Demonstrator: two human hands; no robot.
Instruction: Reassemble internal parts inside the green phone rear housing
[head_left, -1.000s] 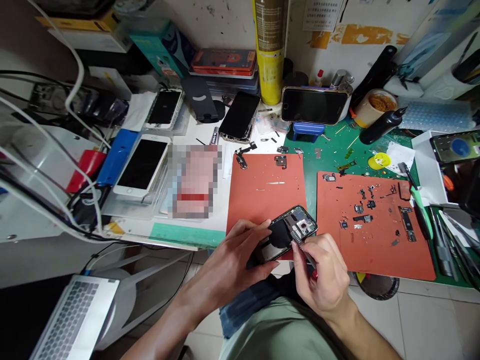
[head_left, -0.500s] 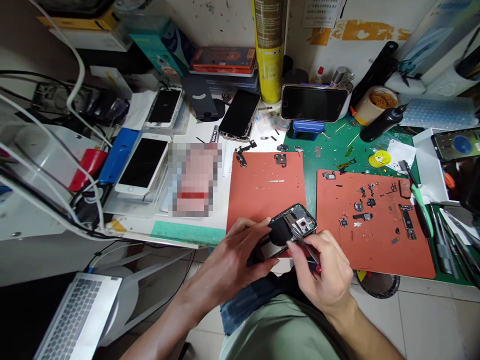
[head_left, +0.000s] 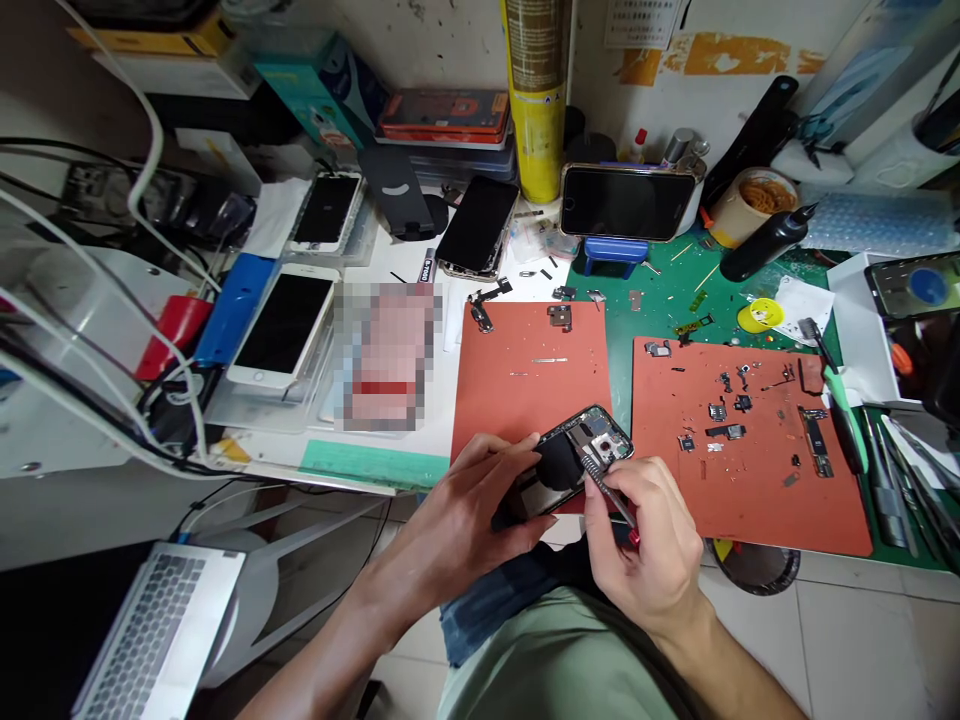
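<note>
An opened phone housing [head_left: 559, 465] with its inside facing up is tilted over the front edge of the left orange mat [head_left: 525, 390]. My left hand [head_left: 480, 510] grips its lower left end, thumb on the near side and fingers on the far side. Between the thumb and fingers of my right hand [head_left: 649, 535] is a slim metal tool [head_left: 616, 503], perhaps tweezers, with a red part near its lower end. The tool reaches over the housing, close to the camera area; its exact tip is too small to make out.
Small phone parts [head_left: 726, 432] lie on the right orange mat [head_left: 780, 520]. A phone [head_left: 628, 203] rests on a blue stand at the back. White-framed phone [head_left: 285, 325] lies left; hand tools [head_left: 889, 490] lie far right. A laptop [head_left: 161, 630] is below left.
My right thumb and fingers have closed in around the tool, which has shifted slightly over the housing. My left hand and the housing have hardly moved.
</note>
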